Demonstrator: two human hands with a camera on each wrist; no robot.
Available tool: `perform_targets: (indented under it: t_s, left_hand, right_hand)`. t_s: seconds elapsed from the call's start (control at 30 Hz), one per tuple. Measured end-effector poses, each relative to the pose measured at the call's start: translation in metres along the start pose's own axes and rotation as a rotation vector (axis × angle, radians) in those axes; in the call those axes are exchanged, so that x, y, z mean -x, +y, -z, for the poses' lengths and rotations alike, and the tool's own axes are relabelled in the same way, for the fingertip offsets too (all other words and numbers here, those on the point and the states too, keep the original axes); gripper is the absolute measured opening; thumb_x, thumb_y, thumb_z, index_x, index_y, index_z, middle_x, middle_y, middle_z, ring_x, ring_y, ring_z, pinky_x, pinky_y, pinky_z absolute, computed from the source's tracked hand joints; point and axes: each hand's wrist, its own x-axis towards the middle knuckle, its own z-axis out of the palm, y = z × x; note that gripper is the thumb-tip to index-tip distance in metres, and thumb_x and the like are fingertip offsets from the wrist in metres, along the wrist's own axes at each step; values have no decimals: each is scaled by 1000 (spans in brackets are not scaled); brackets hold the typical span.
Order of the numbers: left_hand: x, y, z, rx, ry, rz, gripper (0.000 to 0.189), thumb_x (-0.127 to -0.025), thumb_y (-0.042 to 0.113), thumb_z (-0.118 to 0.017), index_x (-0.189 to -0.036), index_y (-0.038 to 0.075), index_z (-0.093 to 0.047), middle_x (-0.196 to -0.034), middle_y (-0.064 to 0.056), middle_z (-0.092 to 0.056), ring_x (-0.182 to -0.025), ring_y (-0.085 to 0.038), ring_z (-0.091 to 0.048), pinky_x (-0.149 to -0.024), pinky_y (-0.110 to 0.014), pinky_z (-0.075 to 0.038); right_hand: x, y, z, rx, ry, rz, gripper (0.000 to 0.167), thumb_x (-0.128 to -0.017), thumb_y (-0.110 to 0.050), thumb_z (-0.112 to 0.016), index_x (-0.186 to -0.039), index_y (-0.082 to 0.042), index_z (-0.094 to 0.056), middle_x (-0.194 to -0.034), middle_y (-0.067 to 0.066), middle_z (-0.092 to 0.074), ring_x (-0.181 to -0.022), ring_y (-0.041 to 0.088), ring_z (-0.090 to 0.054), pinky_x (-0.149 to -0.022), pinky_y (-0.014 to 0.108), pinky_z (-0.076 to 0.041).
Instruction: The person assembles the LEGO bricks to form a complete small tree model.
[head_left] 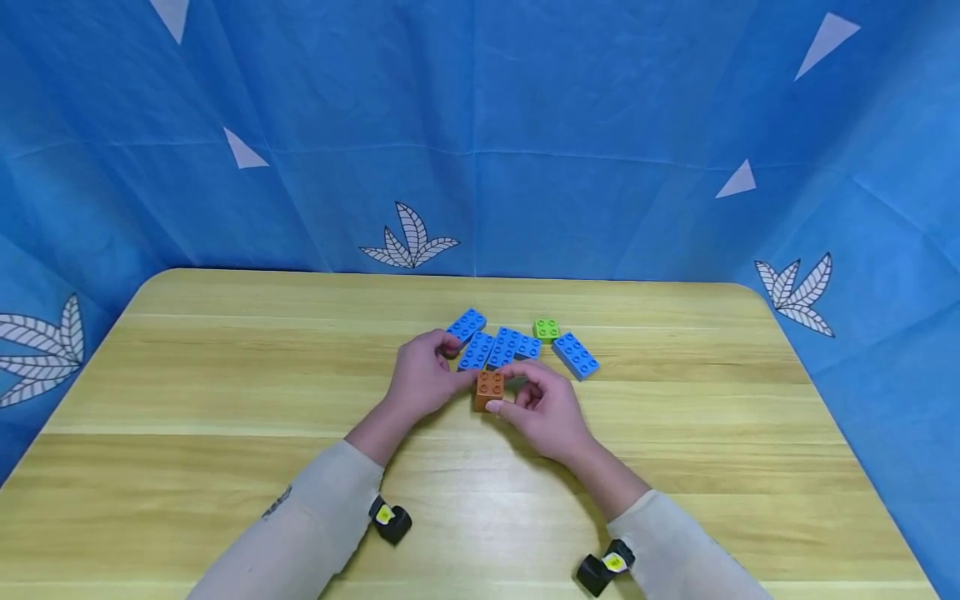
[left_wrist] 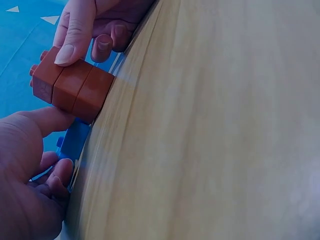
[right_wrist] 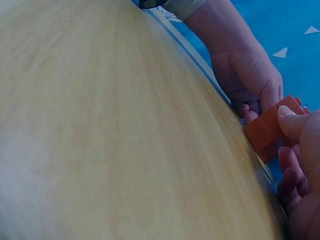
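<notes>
An upright stack of orange toy building bricks (head_left: pixel 490 392) stands between the two hands; three layers show in the left wrist view. My right hand (head_left: pixel 551 412) pinches the stack, its thumb on the near face and index finger around the far side. From the left, the outstretched thumb of my left hand (head_left: pixel 422 373) touches the stack's side. The other left fingers lie loosely bent beside a blue brick (head_left: pixel 468 323). Just beyond the stack lie two more blue bricks (head_left: pixel 476 351), (head_left: pixel 504 347), side by side, their near ends close to the orange stack.
A smaller blue brick (head_left: pixel 528 347) adjoins the group on its right. Farther right lie a green brick (head_left: pixel 547 330) and an angled blue brick (head_left: pixel 576 356). The wooden table (head_left: pixel 225 358) ends at a blue patterned cloth (head_left: pixel 562 167) behind it.
</notes>
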Motion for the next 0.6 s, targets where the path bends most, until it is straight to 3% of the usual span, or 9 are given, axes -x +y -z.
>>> perform_targets:
  t_s: [0.3, 0.6]
  left_hand:
    - [0, 1, 3, -30, -21, 27, 34, -78, 17, -83, -106, 4, -69, -81, -4, -61, -69, -19, -54, -60, -32, -48]
    - [-1, 3, 3, -125, -12, 33, 42, -77, 23, -86, -110, 2, -69, -95, -6, -63, -79, -21, -56, -69, -33, -50]
  right_hand:
    - [1, -3, 0, -3, 4, -6, 30, -81, 8, -78, -109, 6, -67, -88, 33, -56, -61, 21, -49, -53, 20, -40]
    - [2, -2, 1, 1, 10, -1, 32, -81, 7, -79, -110, 6, -67, -87, 32, -56, -61, 21, -49, -54, 22, -40]
